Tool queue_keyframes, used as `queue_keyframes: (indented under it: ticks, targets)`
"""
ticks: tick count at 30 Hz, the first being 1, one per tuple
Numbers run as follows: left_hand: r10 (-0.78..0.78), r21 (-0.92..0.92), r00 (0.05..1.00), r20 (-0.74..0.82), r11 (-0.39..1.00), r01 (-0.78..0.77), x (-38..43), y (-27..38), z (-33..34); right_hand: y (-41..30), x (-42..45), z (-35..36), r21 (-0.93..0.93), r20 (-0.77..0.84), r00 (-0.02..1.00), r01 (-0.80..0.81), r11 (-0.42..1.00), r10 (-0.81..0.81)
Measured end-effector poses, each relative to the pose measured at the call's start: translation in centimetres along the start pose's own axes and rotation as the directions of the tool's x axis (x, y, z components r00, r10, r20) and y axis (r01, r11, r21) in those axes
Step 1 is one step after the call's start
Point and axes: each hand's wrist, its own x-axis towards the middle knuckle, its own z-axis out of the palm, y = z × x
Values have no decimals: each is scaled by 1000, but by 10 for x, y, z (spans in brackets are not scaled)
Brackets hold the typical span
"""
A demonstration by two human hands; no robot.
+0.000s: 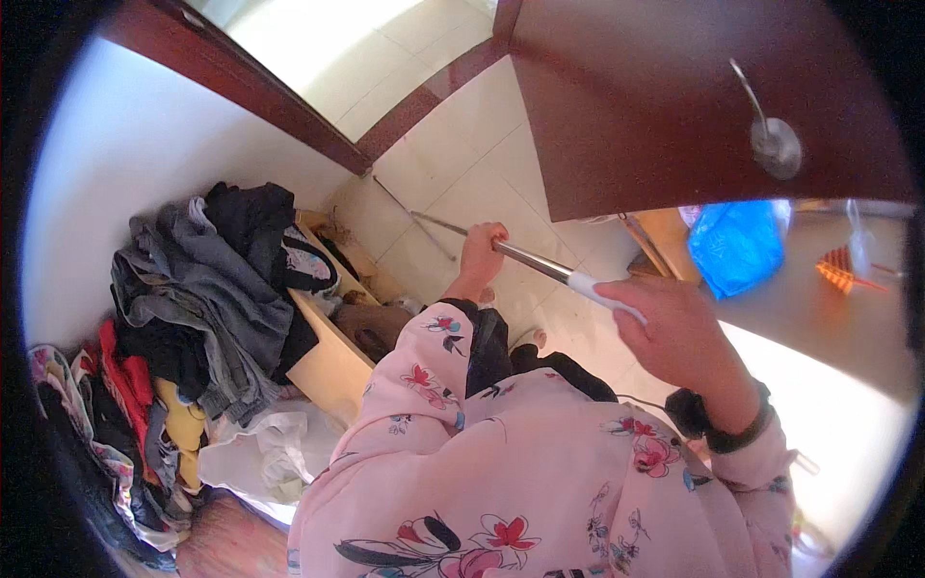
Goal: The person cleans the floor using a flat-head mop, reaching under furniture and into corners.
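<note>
My left hand (483,254) is closed around the metal pole (531,259) of a long-handled floor tool. Its white end grip (603,295) sits in my right hand (668,332), which wears a dark band at the wrist. The pole slopes away to a thin, bar-like head (415,219) on the pale tiled floor (470,180), near the doorway corner. Whether that head is a squeegee or a flat mop cannot be told. Below my hands, bare toes show beside dark trouser legs (491,347).
A heap of dark clothes (209,289) hangs over a light wooden open-topped box or drawer (329,354) on the left. Beyond it are a white wall (144,130) and door frame (289,94). A dark red door (650,108) with a handle and a blue plastic bag (737,249) are right.
</note>
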Motion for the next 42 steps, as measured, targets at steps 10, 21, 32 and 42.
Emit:
queue_keyframes:
  ticks: [10,21,32,42]
  targets:
    - [395,85,917,-63,917,-389,-44,162,35,47,-65,14,733,-486,849,266,626,208]
    - [532,-14,746,402,818,-575,-68,255,50,117,-210,-17,696,-688,405,605,387,602]
    - [649,21,715,261,737,-676,-60,352,48,152,-373,18,694,-507,-238,458,556,828]
    - [656,79,657,371,683,-726,-86,373,60,185,-446,88,787,-614,94,149,599,784]
